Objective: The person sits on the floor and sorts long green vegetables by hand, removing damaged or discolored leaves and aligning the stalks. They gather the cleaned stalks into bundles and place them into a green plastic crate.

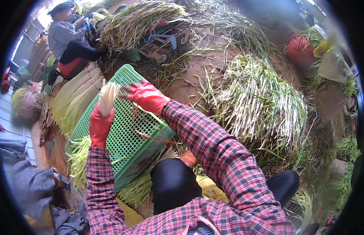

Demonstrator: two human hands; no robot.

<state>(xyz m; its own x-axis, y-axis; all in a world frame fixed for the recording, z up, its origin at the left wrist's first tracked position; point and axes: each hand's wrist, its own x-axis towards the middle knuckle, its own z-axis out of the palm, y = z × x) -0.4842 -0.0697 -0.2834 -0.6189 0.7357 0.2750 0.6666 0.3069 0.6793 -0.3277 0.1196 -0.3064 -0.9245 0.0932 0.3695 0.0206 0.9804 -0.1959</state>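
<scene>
My left hand (100, 127), in a red rubber glove, grips a small bundle of stalks (109, 98) with the pale cut ends upward. The yellow-green leafy ends (81, 158) hang below, beside my left forearm. Under both hands stands a green plastic lattice basket (132, 129), apparently bottom up and tilted in view. My right hand (149, 97), gloved alike and somewhat blurred, is spread over the basket's far side. Its fingertips are close to the stalk ends; whether they touch cannot be told. Red strips (152, 138) lie on the basket near my right wrist.
A large heap of green and white stalks (264, 108) lies on the right. Tied pale stalks (76, 100) rest left of the basket. Beyond, a seated person (65, 38) works beside a low wheeled cart (158, 51) and piled stalks (137, 25). Grey cloths (32, 185) lie lower left.
</scene>
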